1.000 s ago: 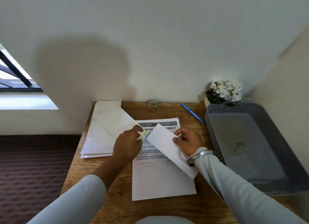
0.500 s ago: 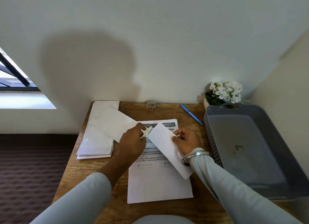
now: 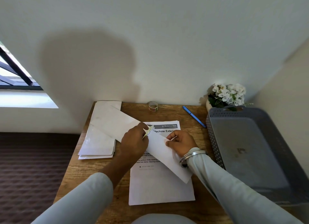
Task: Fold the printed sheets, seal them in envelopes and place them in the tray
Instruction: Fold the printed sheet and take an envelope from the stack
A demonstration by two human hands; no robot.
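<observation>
Pinches a small yellow-green sticker [image 3: 148, 131] between thumb and fingertips of the left hand [image 3: 135, 142], fingers curled, right at the upper end of the envelope [image 3: 168, 158]. Grips that envelope by its upper edge with the right hand [image 3: 181, 144], thumb on top and fingers curled beneath, a metal bangle [image 3: 192, 155] on the wrist. Holds the envelope slantwise over the printed sheet [image 3: 160, 190], upper end by the sticker, lower corner toward the near right; touching the sheet or lifted off it, cannot tell. Printed sheet flat on the bench [image 3: 93, 173], bold heading partly covered by the hands and the envelope, lower half blank. To the left, a stack of envelopes [image 3: 97, 145] on the bench, with a second envelope [image 3: 113, 123] askew across its top, one end hidden under the left hand; gripped there or merely covered, cannot tell. Grey perforated tray [image 3: 215, 140] at the right side of the bench, just beside the right forearm. Along the back, near the wall: a sticker roll [image 3: 153, 106] standing on edge, a blue pen [image 3: 194, 116] lying slantwise between roll and tray, and white flowers [image 3: 229, 93] behind the tray's far corner. Pale sleeves on both forearms.
</observation>
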